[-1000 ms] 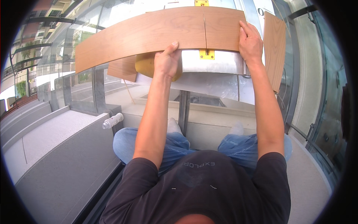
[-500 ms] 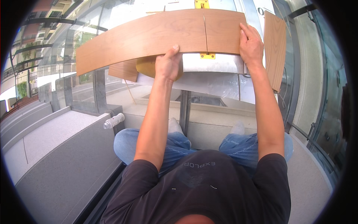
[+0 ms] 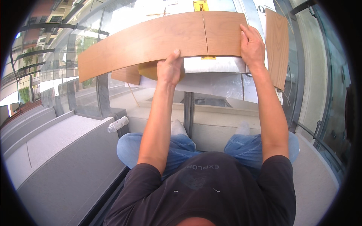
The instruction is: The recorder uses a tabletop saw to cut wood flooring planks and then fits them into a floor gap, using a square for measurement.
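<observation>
Beyond left hand (image 3: pixel 169 71), left of right hand (image 3: pixel 253 49), held wooden plank (image 3: pixel 151 41)

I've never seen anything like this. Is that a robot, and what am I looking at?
No robot here: these are a person's own two bare hands. The view comes from a wide fisheye camera worn on the person's head, looking down, which is why straight edges look bent.

The left hand holds the near edge of a long wooden board, thumb on top. The right hand touches its right end; how firmly is hard to tell. A thin dark slit crosses the board.

Under it is a shiny metal surface with a yellow fitting showing past the far edge. Another wooden board lies to the right.
</observation>
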